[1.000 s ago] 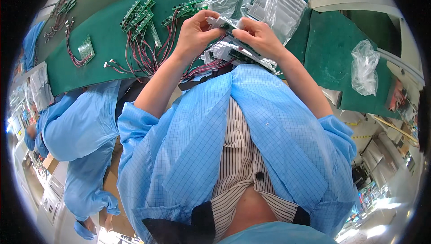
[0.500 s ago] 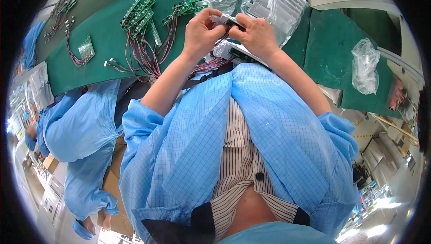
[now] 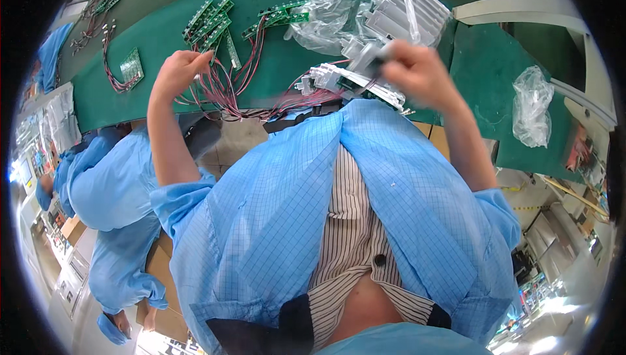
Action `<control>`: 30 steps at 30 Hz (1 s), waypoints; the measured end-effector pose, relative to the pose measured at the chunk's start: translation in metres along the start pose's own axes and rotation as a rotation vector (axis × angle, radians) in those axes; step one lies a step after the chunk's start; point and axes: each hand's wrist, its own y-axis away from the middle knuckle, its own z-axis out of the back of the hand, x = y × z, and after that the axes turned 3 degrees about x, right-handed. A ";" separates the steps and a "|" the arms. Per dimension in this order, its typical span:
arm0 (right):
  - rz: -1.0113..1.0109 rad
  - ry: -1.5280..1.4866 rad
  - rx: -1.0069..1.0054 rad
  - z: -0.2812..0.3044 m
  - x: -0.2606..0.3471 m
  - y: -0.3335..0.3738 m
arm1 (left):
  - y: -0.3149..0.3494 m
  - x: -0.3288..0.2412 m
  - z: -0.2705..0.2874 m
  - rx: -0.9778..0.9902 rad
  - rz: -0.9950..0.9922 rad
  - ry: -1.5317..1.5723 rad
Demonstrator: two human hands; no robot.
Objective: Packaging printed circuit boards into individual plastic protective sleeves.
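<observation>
- Left hand (image 3: 177, 71) is pinched on the red wire harness (image 3: 222, 91) over the green table (image 3: 130, 94); a second ago it was beside the right.
- Harness is judged limp, light; best gripped at the connector.
- Right hand (image 3: 417, 71) is clenched on a small grey-white module (image 3: 368, 60), blurred; judged rigid, fragile.

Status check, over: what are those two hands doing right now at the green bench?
Left hand pinching red wires by the green circuit boards. Right hand gripping a small grey part, blurred. Clear plastic bag close behind.
</observation>
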 end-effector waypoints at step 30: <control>-0.249 1.062 -0.392 0.021 -0.120 -0.031 | -0.156 0.035 -0.056 -0.532 -0.327 -0.221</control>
